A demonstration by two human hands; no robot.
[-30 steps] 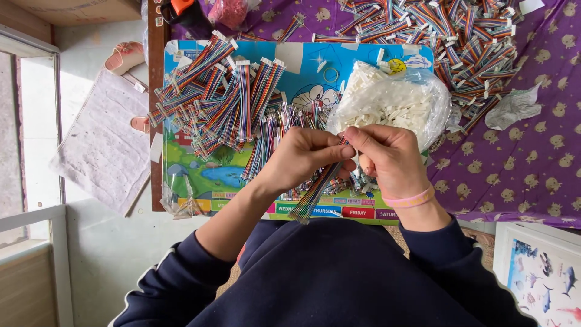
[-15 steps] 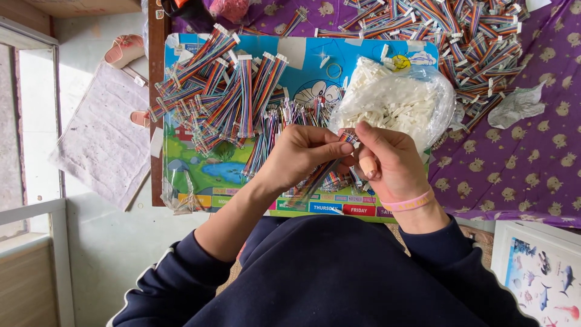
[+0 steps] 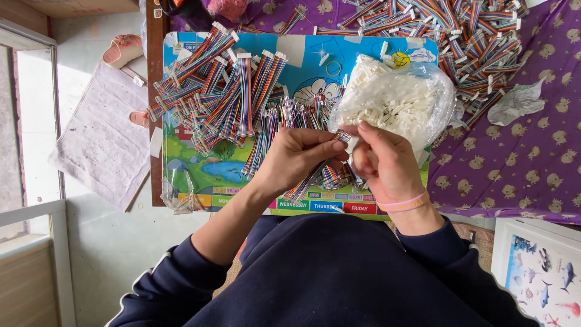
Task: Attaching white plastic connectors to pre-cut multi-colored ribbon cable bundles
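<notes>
My left hand [image 3: 298, 156] pinches a short multicoloured ribbon cable [image 3: 308, 180] near its upper end; the cable hangs down and to the left below the fingers. My right hand [image 3: 382, 162], with a pink band on the wrist, meets the left hand at the cable's tip, fingers closed around it; whether a small white connector is between them is hidden. Just above the hands lies a clear plastic bag of white connectors [image 3: 393, 100]. Both hands hover over a colourful cartoon board [image 3: 200, 166].
A pile of finished ribbon cables [image 3: 224, 91] with white ends covers the board's left part. Several more cables [image 3: 478, 36] lie on the purple patterned cloth [image 3: 520, 163] at the top right. A crumpled plastic scrap [image 3: 514, 103] lies to the right. A grey mat [image 3: 100, 142] lies on the floor.
The view has shifted slightly. My hands stay together at the cable's tip, with the fingers working at it; the cable has swung a little more to the left.
</notes>
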